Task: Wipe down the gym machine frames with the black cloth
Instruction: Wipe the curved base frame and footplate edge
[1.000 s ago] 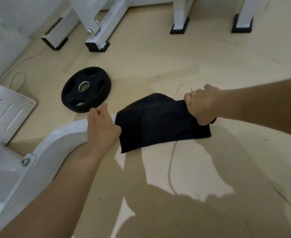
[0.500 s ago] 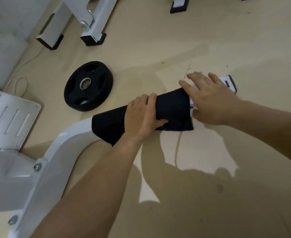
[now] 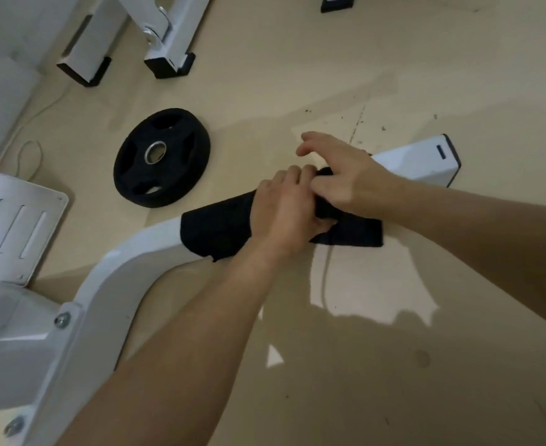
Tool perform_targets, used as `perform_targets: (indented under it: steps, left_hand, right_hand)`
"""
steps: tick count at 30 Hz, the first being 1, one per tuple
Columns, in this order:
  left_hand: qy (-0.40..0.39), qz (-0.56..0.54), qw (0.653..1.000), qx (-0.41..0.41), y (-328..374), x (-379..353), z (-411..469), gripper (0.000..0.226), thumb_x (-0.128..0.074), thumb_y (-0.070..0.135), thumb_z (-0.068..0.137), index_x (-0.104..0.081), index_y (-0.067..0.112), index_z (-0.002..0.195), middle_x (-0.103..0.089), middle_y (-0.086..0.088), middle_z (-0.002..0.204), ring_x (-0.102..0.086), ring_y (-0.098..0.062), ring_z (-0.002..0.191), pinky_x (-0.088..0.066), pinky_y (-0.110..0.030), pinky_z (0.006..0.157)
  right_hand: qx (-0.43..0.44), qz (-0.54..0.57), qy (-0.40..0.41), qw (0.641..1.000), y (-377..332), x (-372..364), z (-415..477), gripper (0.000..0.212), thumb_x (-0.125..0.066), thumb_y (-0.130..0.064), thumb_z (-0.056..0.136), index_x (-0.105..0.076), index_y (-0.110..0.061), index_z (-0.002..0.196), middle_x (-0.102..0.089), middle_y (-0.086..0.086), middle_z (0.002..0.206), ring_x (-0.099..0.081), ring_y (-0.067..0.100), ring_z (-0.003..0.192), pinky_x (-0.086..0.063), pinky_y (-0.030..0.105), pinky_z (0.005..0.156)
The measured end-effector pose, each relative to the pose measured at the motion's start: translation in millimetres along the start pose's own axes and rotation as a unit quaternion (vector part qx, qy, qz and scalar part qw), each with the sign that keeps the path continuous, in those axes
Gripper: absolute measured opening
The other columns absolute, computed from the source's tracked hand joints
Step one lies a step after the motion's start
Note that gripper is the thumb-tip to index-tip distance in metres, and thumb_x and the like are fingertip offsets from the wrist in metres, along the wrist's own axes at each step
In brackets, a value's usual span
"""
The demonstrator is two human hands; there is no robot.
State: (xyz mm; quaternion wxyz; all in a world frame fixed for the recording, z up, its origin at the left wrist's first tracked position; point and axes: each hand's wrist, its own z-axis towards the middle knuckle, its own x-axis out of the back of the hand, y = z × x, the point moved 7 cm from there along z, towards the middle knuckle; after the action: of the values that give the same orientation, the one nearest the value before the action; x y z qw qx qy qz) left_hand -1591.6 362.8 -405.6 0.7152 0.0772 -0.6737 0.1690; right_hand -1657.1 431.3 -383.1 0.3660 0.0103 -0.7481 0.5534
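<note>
The black cloth point(image 3: 215, 230) is draped over the low white frame bar point(image 3: 421, 162) of a gym machine that runs along the floor. My left hand point(image 3: 282, 215) sits on top of the cloth with its fingers curled over the cloth and the bar. My right hand point(image 3: 345, 177) lies just beyond it, palm down on the cloth's far end, fingers stretched forward and loosely spread. The two hands touch. The bar's black-capped end sticks out bare to the right of the cloth.
A black weight plate point(image 3: 162, 157) lies flat on the beige floor left of the cloth. Black-footed white machine legs point(image 3: 168, 56) stand at the back. A slotted white foot plate point(image 3: 14, 226) and a thin cord point(image 3: 28, 156) are at the left.
The cloth, first held spread between both hands, now wraps the bar. My left hand slid right along it and my right hand came back over the cloth until the hands met.
</note>
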Motion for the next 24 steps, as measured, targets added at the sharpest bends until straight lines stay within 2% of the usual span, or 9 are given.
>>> perform_targets:
  steps: [2, 4, 6, 7, 9, 14, 18, 21, 24]
  left_hand:
    - [-0.018, -0.029, 0.999, 0.033, 49, -6, 21, 0.050, -0.060, 0.051, 0.079, -0.054, 0.019, 0.117, -0.061, -0.003, 0.105, -0.055, -0.020, 0.103, -0.036, -0.032, 0.090]
    - [-0.039, -0.060, 0.996, 0.047, 61, -15, 28, 0.041, -0.058, 0.039, 0.086, -0.054, 0.016, 0.119, -0.062, -0.004, 0.110, -0.053, -0.020, 0.109, -0.033, -0.032, 0.098]
    - [0.012, -0.049, 0.998, -0.023, 45, -9, 19, 0.040, -0.066, 0.037, 0.081, -0.059, 0.013, 0.112, -0.064, -0.005, 0.102, -0.058, -0.021, 0.098, -0.041, -0.032, 0.089]
    - [0.069, -0.041, 0.995, -0.051, 28, -1, 9, 0.044, -0.071, 0.042, 0.075, -0.062, 0.013, 0.106, -0.065, -0.004, 0.093, -0.060, -0.021, 0.088, -0.043, -0.031, 0.079]
    - [0.093, -0.027, 0.994, -0.054, -17, 3, -13, 0.059, -0.069, 0.059, 0.070, -0.060, 0.015, 0.107, -0.062, -0.001, 0.089, -0.058, -0.020, 0.080, -0.040, -0.031, 0.070]
    - [0.047, -0.008, 0.999, 0.009, -130, -5, -61, 0.071, -0.072, 0.065, 0.064, -0.052, 0.019, 0.115, -0.060, 0.000, 0.097, -0.057, -0.020, 0.085, -0.047, -0.037, 0.079]
    - [0.007, -0.013, 0.998, 0.058, -176, -9, -82, 0.076, -0.074, 0.065, 0.061, -0.050, 0.019, 0.117, -0.061, -0.003, 0.103, -0.058, -0.023, 0.092, -0.047, -0.040, 0.085]
    - [-0.040, -0.011, 0.987, 0.154, -231, -13, -109, 0.078, -0.078, 0.060, 0.060, -0.051, 0.019, 0.120, -0.061, -0.005, 0.108, -0.058, -0.026, 0.095, -0.047, -0.040, 0.087]
    - [-0.140, -0.006, 0.926, 0.350, -296, -17, -153, 0.073, -0.076, 0.058, 0.059, -0.047, 0.022, 0.115, -0.061, -0.005, 0.100, -0.061, -0.026, 0.085, -0.054, -0.039, 0.075]
  right_hand:
    - [-0.055, 0.079, 0.097, 0.991, 9, 16, 2, 0.039, -0.041, -0.013, 0.092, -0.053, -0.018, 0.128, -0.051, 0.001, 0.137, -0.046, 0.020, 0.125, -0.032, 0.025, 0.105]
    - [-0.061, -0.042, 0.128, 0.989, 11, 20, 5, 0.036, -0.038, -0.021, 0.095, -0.054, -0.015, 0.127, -0.060, 0.007, 0.124, -0.054, 0.025, 0.115, -0.036, 0.036, 0.103]
    - [-0.042, -0.170, 0.095, 0.980, 7, 7, 10, 0.038, -0.032, -0.031, 0.097, -0.054, -0.017, 0.123, -0.063, 0.006, 0.115, -0.056, 0.027, 0.107, -0.034, 0.041, 0.100]
    - [-0.022, -0.207, 0.079, 0.975, 3, -1, 11, 0.039, -0.028, -0.037, 0.098, -0.055, -0.018, 0.119, -0.063, 0.005, 0.111, -0.057, 0.027, 0.104, -0.033, 0.043, 0.098]
    - [0.019, -0.275, 0.050, 0.960, -6, -20, 11, 0.045, -0.020, -0.047, 0.097, -0.055, -0.022, 0.112, -0.062, 0.003, 0.105, -0.056, 0.025, 0.098, -0.033, 0.043, 0.096]
    - [0.112, -0.382, -0.014, 0.917, -31, -78, 12, 0.062, -0.014, -0.058, 0.090, -0.034, -0.026, 0.138, -0.049, 0.001, 0.133, -0.047, 0.024, 0.119, -0.029, 0.044, 0.101]
    - [0.118, -0.422, -0.039, 0.898, -44, -112, 25, 0.070, -0.028, -0.059, 0.091, -0.009, -0.026, 0.150, -0.029, 0.008, 0.152, -0.034, 0.027, 0.133, -0.024, 0.047, 0.106]
    - [0.101, -0.436, -0.044, 0.893, -46, -116, 28, 0.073, -0.033, -0.055, 0.091, -0.003, -0.025, 0.151, -0.027, 0.009, 0.151, -0.033, 0.028, 0.132, -0.021, 0.048, 0.108]
    - [0.105, -0.441, -0.045, 0.890, -47, -118, 29, 0.072, -0.035, -0.052, 0.091, -0.004, -0.024, 0.150, -0.035, 0.007, 0.143, -0.037, 0.027, 0.127, -0.021, 0.048, 0.108]
